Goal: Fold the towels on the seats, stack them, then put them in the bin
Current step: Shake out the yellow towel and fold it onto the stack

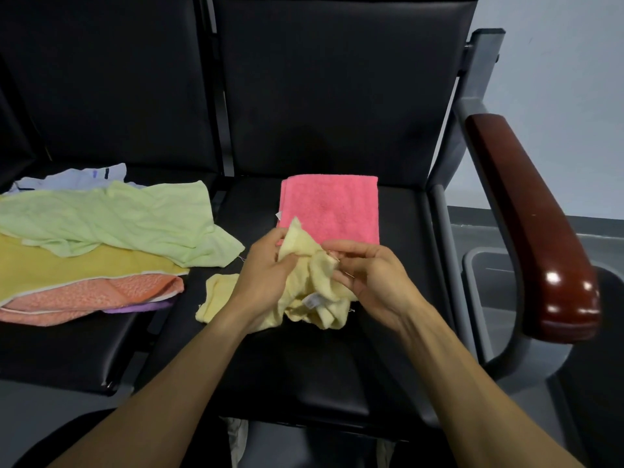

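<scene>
— Two hands, both busy on one towel. The left hand [266, 261] grips the crumpled yellow towel [314, 292] by an upper corner; the right hand [368, 278] pinches a fold of it between thumb and fingers [341, 246]. It looks like the hunt for corners before a fold.

— Where is the towel, exactly?

— Bunched over the front of the right seat [304, 366], part lifted, part trailing on the cushion to the left. Its white tag [312, 300] faces up.

— What could spoil it?

— As I judge it, the cloth is so rumpled that the hands may be holding two points that are not matching corners. Pull those apart and it opens skewed, and the fold comes out crooked. The trailing end could also drag off the front edge if it is lifted fast.

— And behind it?

— A pink towel [329, 207], already folded square, lies flat just behind the hands on the same seat. A careless shake of the yellow one could brush it askew.

— The rest?

— On the left seat, a loose heap: green [111, 221] on top, then mustard [67, 268], orange [91, 295], a purple edge [141, 307], white [67, 177] at the back. None folded yet. The bin [486, 265] stands on the floor to the right, beyond the armrest [530, 217], only partly seen. So the task is at an early stage.
</scene>
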Demonstrator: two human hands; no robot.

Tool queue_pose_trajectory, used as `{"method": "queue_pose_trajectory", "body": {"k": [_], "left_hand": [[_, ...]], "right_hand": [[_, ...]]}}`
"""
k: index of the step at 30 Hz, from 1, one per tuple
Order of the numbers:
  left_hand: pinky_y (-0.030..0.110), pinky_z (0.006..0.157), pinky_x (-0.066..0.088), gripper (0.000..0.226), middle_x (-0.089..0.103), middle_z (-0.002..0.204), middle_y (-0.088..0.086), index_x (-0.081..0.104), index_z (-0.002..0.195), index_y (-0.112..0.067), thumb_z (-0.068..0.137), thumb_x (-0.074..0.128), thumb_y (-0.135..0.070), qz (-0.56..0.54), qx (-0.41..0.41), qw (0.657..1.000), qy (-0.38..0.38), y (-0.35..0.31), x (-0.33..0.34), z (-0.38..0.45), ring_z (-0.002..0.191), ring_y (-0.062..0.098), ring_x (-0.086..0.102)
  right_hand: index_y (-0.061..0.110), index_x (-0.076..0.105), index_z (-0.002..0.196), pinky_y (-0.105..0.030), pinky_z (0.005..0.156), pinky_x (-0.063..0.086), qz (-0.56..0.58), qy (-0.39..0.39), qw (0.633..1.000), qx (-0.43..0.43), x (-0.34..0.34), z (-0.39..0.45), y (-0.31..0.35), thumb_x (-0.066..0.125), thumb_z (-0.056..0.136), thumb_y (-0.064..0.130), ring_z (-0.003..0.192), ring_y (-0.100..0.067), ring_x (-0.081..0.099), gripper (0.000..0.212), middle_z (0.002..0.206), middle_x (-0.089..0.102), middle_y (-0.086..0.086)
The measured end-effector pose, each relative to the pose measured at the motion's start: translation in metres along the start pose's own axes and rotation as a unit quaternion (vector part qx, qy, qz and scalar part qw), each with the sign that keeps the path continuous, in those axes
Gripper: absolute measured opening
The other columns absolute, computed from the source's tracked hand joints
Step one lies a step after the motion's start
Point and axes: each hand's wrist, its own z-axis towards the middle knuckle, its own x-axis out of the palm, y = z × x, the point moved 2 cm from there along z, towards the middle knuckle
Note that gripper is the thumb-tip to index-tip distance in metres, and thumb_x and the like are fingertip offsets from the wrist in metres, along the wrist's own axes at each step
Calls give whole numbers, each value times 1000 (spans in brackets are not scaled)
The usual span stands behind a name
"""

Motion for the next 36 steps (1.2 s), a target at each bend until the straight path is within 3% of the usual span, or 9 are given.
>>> {"method": "queue_pose_trajectory", "body": {"k": [5,9,16,22,26,28,31,33,36], "left_hand": [[66,96,49,24,73,104,18,71,106,-10,92,54,0,-42,-16,997,65,6,12,-5,103,40,70],[60,101,50,17,75,106,16,67,112,-7,97,63,-11,-72,-23,995,72,6,17,-8,106,34,71],[62,96,52,11,73,99,19,64,110,-8,99,60,-7,-61,-27,996,59,10,16,-6,96,38,71],[57,92,53,12,72,99,24,67,104,-5,98,56,-2,-93,-42,994,33,7,13,-6,91,35,70],[61,91,51,18,68,101,29,61,106,4,89,56,6,-105,-55,991,57,6,13,-7,90,45,65],[52,83,52,15,66,94,24,57,104,4,89,56,3,-114,-45,988,96,5,16,-8,83,36,62],[38,80,57,16,73,94,13,58,113,-3,103,54,-15,-125,-25,987,102,-3,17,-13,87,26,71],[43,87,59,19,74,97,13,61,113,-10,105,51,-25,-65,14,994,85,-6,16,-12,93,31,72],[49,88,57,17,74,94,12,64,109,-13,106,49,-21,-10,41,997,60,-6,14,-11,92,35,71]], "right_hand": [[11,77,97,-29,83,59,-208,-17,976,-63,2,0,-6,61,83,-16,85,-14,70,34,86,72,-1],[18,77,97,-18,75,55,-352,-72,922,-146,10,-1,-9,59,82,-17,78,1,64,42,85,71,5],[20,73,90,-22,73,53,-482,-72,850,-199,15,0,-13,73,84,4,82,-6,62,18,95,63,5],[18,61,84,-21,80,43,-483,-128,831,-246,14,-4,-6,67,83,11,97,-9,50,10,96,54,7],[14,56,86,-33,61,48,-428,-102,862,-250,19,-8,-3,61,90,7,67,-15,56,9,73,61,3],[17,57,87,-32,55,47,-435,-91,860,-251,18,-6,-7,60,95,14,57,-10,53,9,66,59,3],[21,61,85,-30,53,44,-431,-101,863,-243,14,-2,-9,59,97,21,54,-4,48,12,63,57,4],[23,62,80,-24,50,41,-429,-98,864,-244,15,-2,-8,59,97,20,53,-3,46,17,61,55,7],[20,61,77,-19,53,41,-414,-89,873,-244,17,-4,-8,59,97,19,55,-2,48,20,62,56,10]]}}
